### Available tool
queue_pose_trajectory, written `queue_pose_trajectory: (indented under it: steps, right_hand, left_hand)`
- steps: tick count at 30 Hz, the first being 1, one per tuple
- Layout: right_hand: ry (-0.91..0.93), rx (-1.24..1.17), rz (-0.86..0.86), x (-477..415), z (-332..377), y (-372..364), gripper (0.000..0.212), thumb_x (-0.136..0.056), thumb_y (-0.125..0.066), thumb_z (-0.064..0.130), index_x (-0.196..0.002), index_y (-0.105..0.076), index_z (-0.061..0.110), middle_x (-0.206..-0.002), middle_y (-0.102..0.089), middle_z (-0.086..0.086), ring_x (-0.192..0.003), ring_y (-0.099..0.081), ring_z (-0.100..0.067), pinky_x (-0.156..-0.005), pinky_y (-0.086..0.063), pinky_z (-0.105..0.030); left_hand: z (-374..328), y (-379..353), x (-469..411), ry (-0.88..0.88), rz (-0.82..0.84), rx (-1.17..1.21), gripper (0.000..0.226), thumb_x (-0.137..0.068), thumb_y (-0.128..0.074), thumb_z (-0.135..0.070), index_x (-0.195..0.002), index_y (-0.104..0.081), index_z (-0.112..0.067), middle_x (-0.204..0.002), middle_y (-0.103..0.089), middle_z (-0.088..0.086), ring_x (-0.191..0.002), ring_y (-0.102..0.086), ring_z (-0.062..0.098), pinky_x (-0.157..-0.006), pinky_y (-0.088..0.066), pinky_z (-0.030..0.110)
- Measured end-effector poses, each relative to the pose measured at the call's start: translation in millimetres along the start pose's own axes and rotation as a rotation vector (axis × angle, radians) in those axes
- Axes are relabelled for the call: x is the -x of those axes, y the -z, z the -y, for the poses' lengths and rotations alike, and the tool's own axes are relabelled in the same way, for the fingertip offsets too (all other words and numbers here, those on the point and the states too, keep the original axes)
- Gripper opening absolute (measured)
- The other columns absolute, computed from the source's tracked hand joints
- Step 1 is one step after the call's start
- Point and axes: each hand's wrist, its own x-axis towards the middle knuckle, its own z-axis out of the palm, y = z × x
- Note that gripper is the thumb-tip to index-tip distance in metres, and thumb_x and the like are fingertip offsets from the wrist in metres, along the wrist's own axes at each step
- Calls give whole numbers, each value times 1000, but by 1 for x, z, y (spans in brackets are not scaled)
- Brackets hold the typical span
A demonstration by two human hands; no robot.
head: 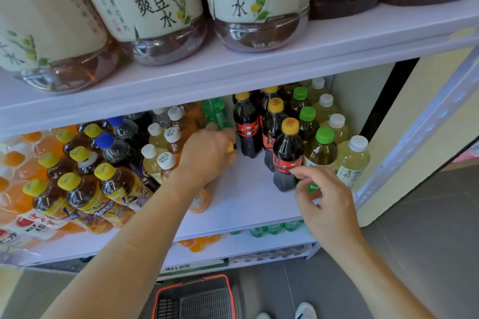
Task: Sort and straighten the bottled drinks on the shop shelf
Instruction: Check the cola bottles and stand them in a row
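- You face a white metal shop shelf (246,204) above a grey floor, with a red-rimmed shopping basket (194,298) at 6 o'clock.
- On the upper board, from 10 to 1 o'clock, stand large clear plastic bottles with cream paper labels (160,8).
- On the middle board, at 9 o'clock, brown tea bottles with yellow caps (80,189) are packed tightly and lean over.
- Your left hand (207,155) is at the centre with its fingers clenched round an orange plastic drink bottle (199,202). The bottle's base shows under your wrist and its yellow cap (229,148) pokes out past your knuckles.
- Just behind that hand, at 12 o'clock, stands a green plastic soda bottle (216,112).
- At 2 o'clock, dark cola bottles with red labels and yellow caps (287,153) stand upright in a row.
- Right of the cola stand green-capped tea bottles (321,147), then pale bottles with white caps (352,158).
- Your right hand (328,207), at 4 o'clock, is just beside the front cola bottle. Thumb and forefinger pinch a small green plastic item (313,187), mostly hidden, so you cannot tell what it is.
- The bare stretch of the middle board lies between your two hands.
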Motion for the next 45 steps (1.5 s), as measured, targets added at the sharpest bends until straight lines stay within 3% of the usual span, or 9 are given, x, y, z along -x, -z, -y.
queue_pose_trajectory:
  steps: [6,10,12,16,20,25,33,39,45]
  right_hand:
    - [-253,-49,203,16,-12,-10,35,-83,-63,-2,-102,-66,28,-99,-62,8,-93,-58,-7,-66,-48,-16]
    - [-589,-351,359,13,-19,-12,26,-91,-63,9,-101,-64,33,-104,-67,1,-87,-62,3,-69,-48,-10]
    - [-873,-573,461,10,-20,-11,17,-96,-59,23,-109,-65,30,-111,-68,-4,-94,-65,-4,-73,-54,-22]
    - [-1207,-1079,768,15,-18,-11,51,-87,-52,55,-123,-66,21,-118,-69,-12,-101,-68,-30,-77,-57,-46]
    - [-1125,-1213,873,21,4,-10,55,-72,-68,55,-109,-74,15,-105,-71,-21,-79,-72,-38,-56,-56,-38]
    - [-765,-1065,766,16,36,-3,67,-56,-84,59,-105,-74,15,-83,-71,-19,-60,-66,-27,-47,-50,-30]
    - [-633,-944,377,45,78,-15,35,-66,-80,16,-101,-73,18,-92,-71,-7,-71,-67,-20,-52,-54,-32]
    - [-611,-958,171,77,113,-38,49,-66,-75,22,-114,-65,23,-90,-68,5,-83,-71,-23,-59,-56,-33]
    - [-726,-846,216,98,131,-43,40,-72,-64,47,-104,-66,23,-95,-67,-9,-84,-69,-23,-62,-57,-37]
  left_hand:
    - [-7,8,23,38,-161,-54,29,-95,-54,-41,-94,-60,-12,-74,-60,6,-63,-60,33,-51,-33,30]
    - [-16,40,52,220,-402,137,37,-91,-49,-44,-71,-60,-15,-49,-44,-2,-45,-44,28,-42,-30,27]
    - [-25,53,69,357,-485,334,36,-85,-45,-42,-58,-45,-18,-45,-30,1,-45,-35,28,-43,-31,30]
    - [-26,66,98,590,-557,735,39,-83,-51,-31,-57,-45,-3,-52,-35,16,-49,-31,17,-44,-26,38]
    - [-17,75,118,821,-635,1036,36,-81,-53,-38,-56,-55,-12,-51,-45,0,-50,-40,17,-49,-31,30]
    - [8,76,137,962,-474,1241,33,-92,-54,-44,-74,-62,-18,-58,-55,1,-61,-51,21,-57,-40,33]
    - [46,85,181,707,-231,1448,31,-96,-57,-41,-86,-58,-12,-49,-25,-9,-43,-19,9,-37,-20,16]
    - [72,86,209,553,-199,1450,27,-98,-55,-37,-84,-52,-14,-56,-45,-7,-43,-32,5,-40,-29,13]
    - [81,97,220,289,-274,1403,20,-96,-54,-41,-86,-56,-24,-60,-54,-11,-47,-44,2,-43,-36,13]
